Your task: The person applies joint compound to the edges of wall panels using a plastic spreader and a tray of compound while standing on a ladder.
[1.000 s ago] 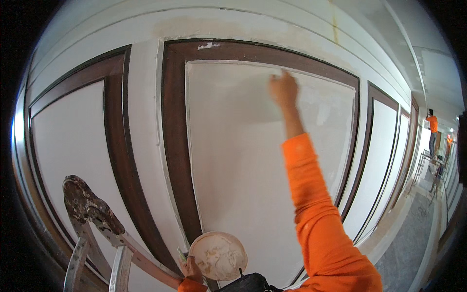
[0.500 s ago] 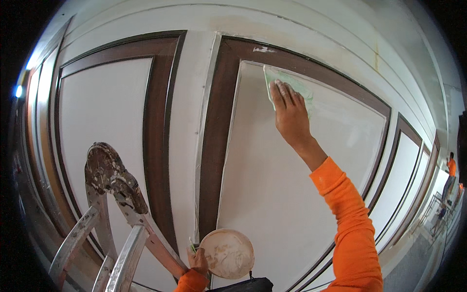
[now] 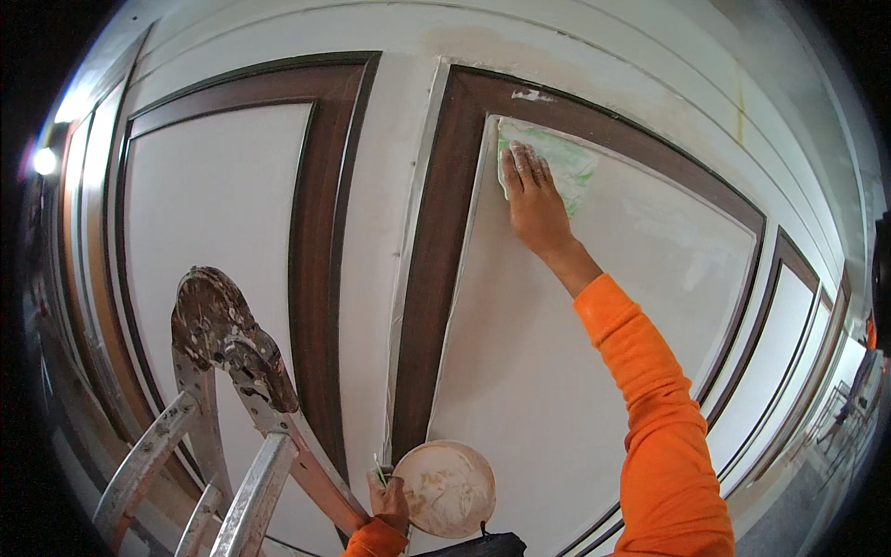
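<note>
the right hand [image 3: 531,200] has slid its green cloth [image 3: 557,160] into the panel's top-left corner — fingers flat on it; left hand [image 3: 390,501] still grips the round putty-smeared board [image 3: 450,487].

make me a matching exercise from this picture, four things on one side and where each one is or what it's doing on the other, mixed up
Things:
1. right hand
2. left hand
3. ladder
4. brown frame

Places or states:
A. spattered with paint, standing at the lower left
B. pressing a green and white sheet flat in the top corner of the white panel
C. running round the edge of the white panel
D. holding a round plate smeared with pale paste, low in the picture

Pairs: 1-B, 2-D, 3-A, 4-C
</note>
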